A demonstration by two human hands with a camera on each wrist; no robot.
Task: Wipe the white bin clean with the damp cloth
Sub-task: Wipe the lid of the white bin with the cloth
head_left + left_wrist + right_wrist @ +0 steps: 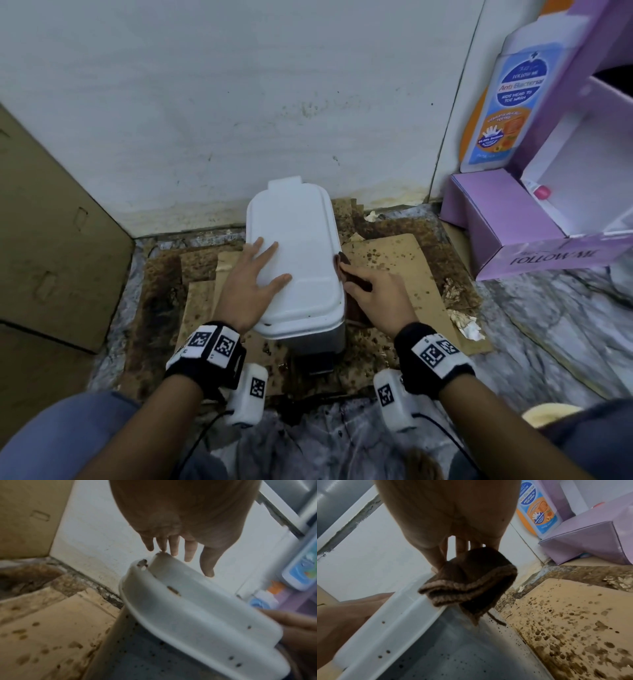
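Observation:
A white bin (pixel 294 260) with a shut lid stands on the floor against the wall; its grey side (pixel 462 649) is speckled with dark spots. My left hand (pixel 263 270) lies flat on the lid with fingers (pixel 173 545) straight and spread. My right hand (pixel 363 287) pinches a bunched brown cloth (pixel 346 270) and holds it against the right edge of the lid. In the right wrist view the cloth (pixel 471 582) hangs over the lid's rim (pixel 393 622). Dark specks also dot the lid (pixel 197 615) in the left wrist view.
Stained cardboard sheets (pixel 404 274) cover the floor around the bin, with crumpled paper (pixel 466 322) to the right. A large cardboard box (pixel 51 240) stands at the left. A purple display box (pixel 507 226) and a bottle-shaped sign (pixel 507 102) are at the right. The bin's pedal (pixel 320 365) faces me.

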